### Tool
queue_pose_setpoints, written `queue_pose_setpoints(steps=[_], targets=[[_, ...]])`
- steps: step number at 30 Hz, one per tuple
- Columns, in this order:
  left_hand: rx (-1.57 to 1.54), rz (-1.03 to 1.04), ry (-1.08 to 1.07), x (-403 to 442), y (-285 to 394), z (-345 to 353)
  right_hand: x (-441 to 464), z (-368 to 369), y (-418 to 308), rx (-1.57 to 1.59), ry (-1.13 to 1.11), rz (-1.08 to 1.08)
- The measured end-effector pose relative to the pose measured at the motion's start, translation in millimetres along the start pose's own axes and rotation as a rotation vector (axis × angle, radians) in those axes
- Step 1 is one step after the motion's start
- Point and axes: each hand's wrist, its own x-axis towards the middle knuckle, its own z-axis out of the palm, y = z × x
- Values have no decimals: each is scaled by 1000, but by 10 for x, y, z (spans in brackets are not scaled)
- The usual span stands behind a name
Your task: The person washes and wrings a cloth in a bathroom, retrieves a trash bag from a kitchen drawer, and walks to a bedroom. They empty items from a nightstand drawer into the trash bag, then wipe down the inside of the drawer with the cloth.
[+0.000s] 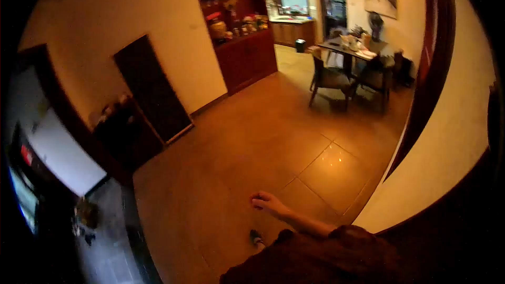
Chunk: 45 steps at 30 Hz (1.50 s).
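Standing by the wall [184,37] on the left, a dark panel [153,87] precedes a red-brown cabinet [247,62] with shelved items. A foot [256,238] shows against the tiled floor [236,147], below the right hand [268,203] in view, whose fingers curl loosely; I cannot tell whether they grasp anything. Farther right, chairs [331,79] stand beside a table [336,48].

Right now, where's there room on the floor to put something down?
The big patch of floor between the red cabinet, the chairs and your right hand is bare. So are the shiny tiles by the wall. It's crowded under the table, with chair legs, and things crowd the tabletop and cabinet shelves too.
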Motion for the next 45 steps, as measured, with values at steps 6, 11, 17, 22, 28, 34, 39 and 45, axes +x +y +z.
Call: queue_pose_setpoints(steps=[6,11,17,22,28,34,39,45], targets=[[123,291,-110,3024,429,-718,1301,-1252,422,-75,352,82],[237,847,-145,5557,1618,-1307,1261,-1964,138,144,944,94],[19,986,-17,7484,3346,-1523,2102,-3196,18,227,1460,59],[18,1006,-597,9117,3126,-740,4303,-4389,-1679,169,1138,-64],[57,457,-250,10498,3304,-762,6489,-5222,-3051,-74,458,-161],[54,334,-279,12559,3941,-623,7750,-7008,-2665,157,754,44],[156,725,-327,14586,5877,-971,8155,-8413,-3330,162,1064,-196],[-47,1248,-252,16420,8565,-921,8644,-9845,-3694,439,1537,-294]])
